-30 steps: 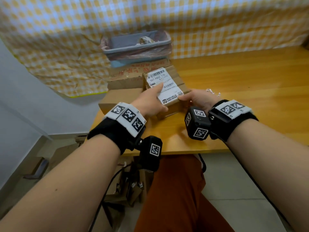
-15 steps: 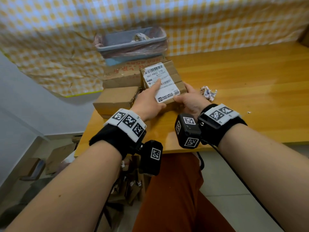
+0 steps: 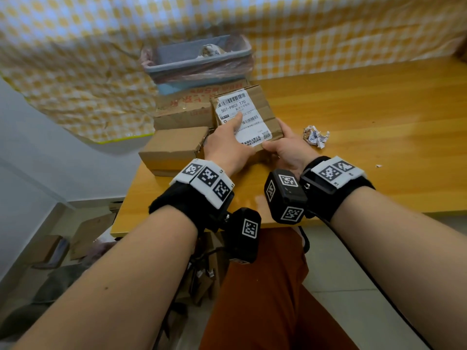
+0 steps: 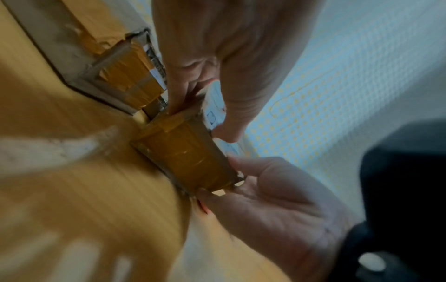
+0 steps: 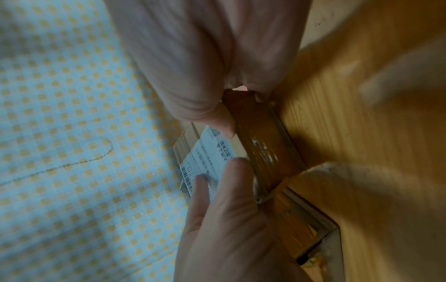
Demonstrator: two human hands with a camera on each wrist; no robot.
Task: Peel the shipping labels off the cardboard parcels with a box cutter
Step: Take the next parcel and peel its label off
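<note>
On the wooden table (image 3: 353, 117), near its left front corner, a small cardboard parcel (image 3: 262, 104) wrapped in brown tape is held between both hands. The white shipping label (image 3: 242, 114) with barcodes lies flat on its top face. The left hand (image 3: 227, 147) grips the parcel from its left side: the index finger lies stretched across the label, and in the left wrist view the other fingers (image 4: 178, 89) go down along the side of the box while the thumb (image 4: 231, 118) presses on the label. The right hand (image 3: 285, 147) holds the near right corner, with the thumb on the top edge close to the label and the fingers curled around the side; the right wrist view shows this thumb (image 5: 224, 122) on the top edge of the taped side.

To the left of the parcel, touching or almost touching it, stands a plain cardboard box (image 3: 174, 147), and behind both lies a flat carton with red print (image 3: 184, 107). A grey-blue bin with a plastic liner (image 3: 197, 59) stands on this carton, with crumpled paper inside. A crumpled scrap of paper (image 3: 316, 136) lies on the table just to the right of the right hand. A yellow checked cloth (image 3: 328, 29) hangs behind the table. I cannot see a box cutter in any view.
</note>
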